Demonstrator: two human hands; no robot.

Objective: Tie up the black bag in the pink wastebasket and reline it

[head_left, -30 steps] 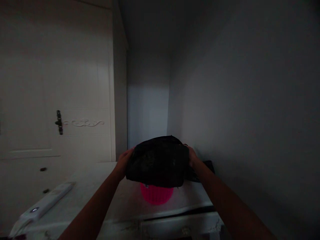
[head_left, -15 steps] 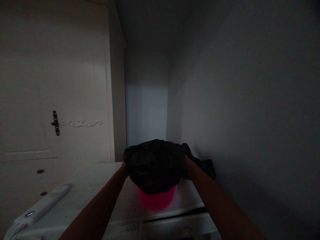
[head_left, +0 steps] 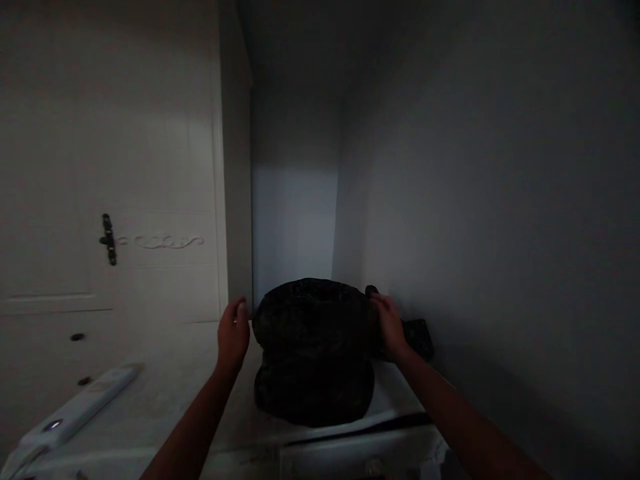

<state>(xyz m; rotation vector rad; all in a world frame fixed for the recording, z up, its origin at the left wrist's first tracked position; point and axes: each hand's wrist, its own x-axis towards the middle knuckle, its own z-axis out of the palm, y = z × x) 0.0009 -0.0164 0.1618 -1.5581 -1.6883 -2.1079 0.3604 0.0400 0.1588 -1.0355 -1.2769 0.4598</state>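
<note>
A black plastic bag (head_left: pixel 315 353) covers a rounded, bulky shape on the white cabinet top (head_left: pixel 200 387), hanging down near its front edge. Just left of the bag, my left hand (head_left: pixel 234 333) is raised with nothing in it, its fingers apart and curved. At the bag's right side is my right hand (head_left: pixel 389 325); its fingertips are by the dark plastic, and the dimness hides whether they grip it. More black plastic (head_left: pixel 419 337) lies behind my right wrist.
A white power strip (head_left: pixel 80 407) lies at the left on the cabinet top. Behind it stands a white wardrobe (head_left: pixel 160 167) with a dark handle (head_left: pixel 109 240). A grey wall (head_left: pixel 475 200) rises along the right. Below the top's edge is a drawer front (head_left: pixel 350 460).
The black bag has come down over the pink basket, which no longer shows. My left hand has let go and moved left; my right hand has shifted slightly right and up.
</note>
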